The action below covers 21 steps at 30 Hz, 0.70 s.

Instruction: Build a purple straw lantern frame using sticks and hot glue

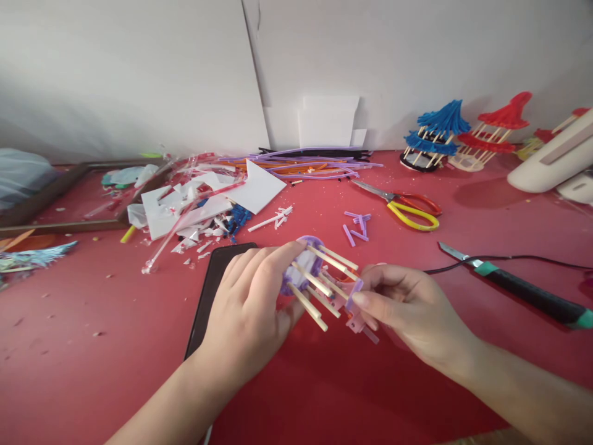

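My left hand (259, 287) is closed around the round base of a small stick model (306, 269). That base is white with a fuzzy purple rim, and several pale wooden sticks rise from it, tilted toward the right. Between the thumb and fingers of my right hand (401, 303) is a short purple pipe cleaner piece (354, 295), held at the end of one stick. Below the sticks, a pink item (356, 322) is partly hidden by the model and my right fingers.
A black phone (217, 272) lies beneath my left hand. Yellow-and-red-handled scissors (407, 207), a craft knife (519, 287), cut purple pieces (357, 227), and paper scraps (199, 198) lie around. Pipe cleaners (306, 165) and finished-looking blue (435, 136) and red models (493, 133) stand behind.
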Motion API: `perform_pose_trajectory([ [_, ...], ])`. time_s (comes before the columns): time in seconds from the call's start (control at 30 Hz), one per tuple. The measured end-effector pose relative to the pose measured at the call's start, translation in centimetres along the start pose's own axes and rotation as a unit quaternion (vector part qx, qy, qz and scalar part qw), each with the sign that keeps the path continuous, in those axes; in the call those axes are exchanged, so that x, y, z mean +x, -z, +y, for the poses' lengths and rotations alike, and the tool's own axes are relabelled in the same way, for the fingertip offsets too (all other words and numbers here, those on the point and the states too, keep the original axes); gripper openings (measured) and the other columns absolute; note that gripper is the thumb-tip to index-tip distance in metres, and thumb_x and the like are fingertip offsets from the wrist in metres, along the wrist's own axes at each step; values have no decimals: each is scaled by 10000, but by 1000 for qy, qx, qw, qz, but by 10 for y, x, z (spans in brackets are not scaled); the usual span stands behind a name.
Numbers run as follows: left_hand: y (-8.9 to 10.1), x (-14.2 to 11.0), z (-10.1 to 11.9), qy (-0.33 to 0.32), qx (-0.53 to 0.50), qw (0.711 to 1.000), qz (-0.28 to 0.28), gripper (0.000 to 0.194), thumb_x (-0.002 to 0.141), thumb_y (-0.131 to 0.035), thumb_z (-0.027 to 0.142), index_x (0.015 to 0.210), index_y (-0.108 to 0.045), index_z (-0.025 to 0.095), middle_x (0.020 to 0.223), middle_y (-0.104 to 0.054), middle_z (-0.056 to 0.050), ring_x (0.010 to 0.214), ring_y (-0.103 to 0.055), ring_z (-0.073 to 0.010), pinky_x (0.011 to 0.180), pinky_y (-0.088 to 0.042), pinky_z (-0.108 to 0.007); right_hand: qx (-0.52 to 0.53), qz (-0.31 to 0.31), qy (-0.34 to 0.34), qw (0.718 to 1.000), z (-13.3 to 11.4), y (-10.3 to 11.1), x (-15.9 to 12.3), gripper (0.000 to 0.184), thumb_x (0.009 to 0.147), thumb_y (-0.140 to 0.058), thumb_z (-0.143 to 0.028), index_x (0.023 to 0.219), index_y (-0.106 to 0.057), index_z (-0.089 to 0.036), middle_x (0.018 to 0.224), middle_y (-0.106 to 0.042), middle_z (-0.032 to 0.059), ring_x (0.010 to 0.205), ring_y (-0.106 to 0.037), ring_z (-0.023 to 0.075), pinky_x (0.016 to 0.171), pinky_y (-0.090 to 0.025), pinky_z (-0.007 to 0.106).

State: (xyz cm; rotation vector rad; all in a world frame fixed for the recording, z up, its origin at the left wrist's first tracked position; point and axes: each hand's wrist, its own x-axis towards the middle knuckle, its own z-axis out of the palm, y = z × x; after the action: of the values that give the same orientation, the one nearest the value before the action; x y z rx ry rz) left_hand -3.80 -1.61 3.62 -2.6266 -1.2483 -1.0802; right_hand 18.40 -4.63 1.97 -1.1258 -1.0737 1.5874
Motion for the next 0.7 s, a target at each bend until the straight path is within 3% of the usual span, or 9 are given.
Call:
perform_pose_trajectory([
  [0.3,-3,-3,-4,-24,-22,999,21,571,865,-679,209,1395,-466,215,1151,-724,-122,941,-681,-286,826,-500,-417,-7,2,-9,1000,2,1,0,228,792,-802,-398,772,-696,-198,610,-656,-12,520,-597,102,471,-472,228],
  [0.7,-3,-4,-2,16,-85,996,5,595,883,-671,219,1433,-451,276,1172,-712,-75,958,-669,-267,909,-461,-375,9,-1,-6,1000,0,1,-1,211,799,-800,-384,776,-689,-205,608,-638,-34,516,-588,88,514,-504,239],
])
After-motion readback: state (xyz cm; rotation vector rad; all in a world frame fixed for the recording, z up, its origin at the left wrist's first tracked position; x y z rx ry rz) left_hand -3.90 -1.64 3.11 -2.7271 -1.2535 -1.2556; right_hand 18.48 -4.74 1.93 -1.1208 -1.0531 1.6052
